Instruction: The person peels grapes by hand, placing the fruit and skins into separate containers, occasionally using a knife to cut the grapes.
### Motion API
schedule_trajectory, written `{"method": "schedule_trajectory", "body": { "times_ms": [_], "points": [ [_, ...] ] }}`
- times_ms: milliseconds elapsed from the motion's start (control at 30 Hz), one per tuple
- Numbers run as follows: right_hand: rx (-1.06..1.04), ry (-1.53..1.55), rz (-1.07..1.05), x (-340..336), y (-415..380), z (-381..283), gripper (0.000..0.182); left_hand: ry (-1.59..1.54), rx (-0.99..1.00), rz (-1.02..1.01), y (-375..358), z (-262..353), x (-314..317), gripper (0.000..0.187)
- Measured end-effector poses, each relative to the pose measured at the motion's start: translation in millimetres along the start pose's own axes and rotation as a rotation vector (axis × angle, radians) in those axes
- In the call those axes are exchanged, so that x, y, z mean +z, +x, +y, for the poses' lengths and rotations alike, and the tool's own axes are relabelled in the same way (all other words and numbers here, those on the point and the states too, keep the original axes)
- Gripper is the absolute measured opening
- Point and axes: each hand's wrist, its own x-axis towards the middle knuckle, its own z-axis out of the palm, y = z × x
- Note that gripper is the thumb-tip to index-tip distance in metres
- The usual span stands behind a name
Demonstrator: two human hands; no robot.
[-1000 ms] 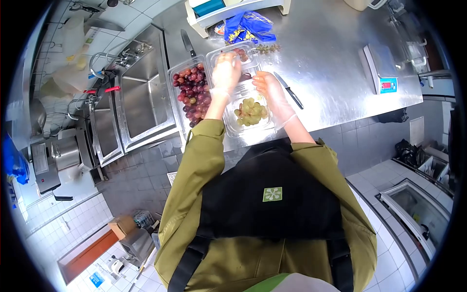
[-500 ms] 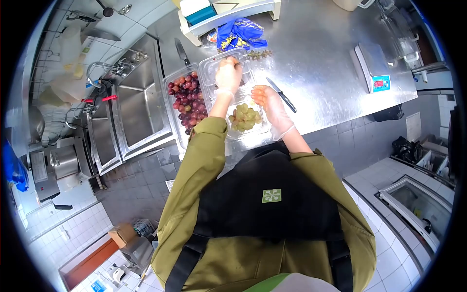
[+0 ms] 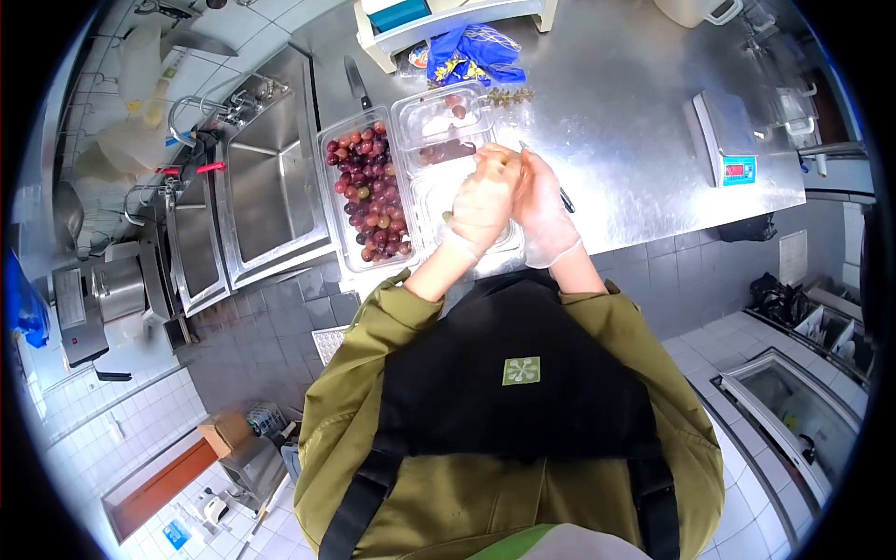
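Two hands of mine are together near the table's near edge, left hand (image 3: 482,203) against right hand (image 3: 543,207), fingertips meeting; I cannot tell what they grip. Beneath them, mostly hidden, is a clear tub (image 3: 423,210). A knife (image 3: 567,200) shows partly past my right hand. To the left, a long clear box (image 3: 329,207) holds the red grapes (image 3: 373,191), near the table's left edge. Beyond my hands, another clear tub (image 3: 408,114) has a few dark pieces inside. Farther off are a second knife (image 3: 356,80), a bare grape stem (image 3: 510,96) and a crumpled blue bag (image 3: 476,52). A scale (image 3: 726,131) sits toward the right edge of the table (image 3: 616,89).
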Motion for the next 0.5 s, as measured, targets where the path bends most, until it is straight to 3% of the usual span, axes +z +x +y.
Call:
{"method": "schedule_trajectory", "body": {
  "times_ms": [67, 267, 367, 500],
  "points": [
    [-0.001, -0.093, -0.052, 2.6, -8.2, -0.3, 0.05, -0.249, -0.053, -0.04, -4.5, -3.7, -12.5, 0.018],
    [-0.028, -0.328, -0.03, -6.0, -12.9, 15.6, 0.05, -0.157, -0.085, 0.016, -20.7, -3.7, -8.6, 0.018],
    [0.072, -0.048, -0.028, 11.6, -17.8, 12.4, 0.051, -0.112, -0.016, 0.144, -26.6, -5.2, -4.1, 0.016],
    [0.156, 0.122, 0.051, 27.9, -19.3, 7.1, 0.036, 0.015, 0.05, 0.178, -30.0, -6.2, -2.5, 0.009]
  ]
}}
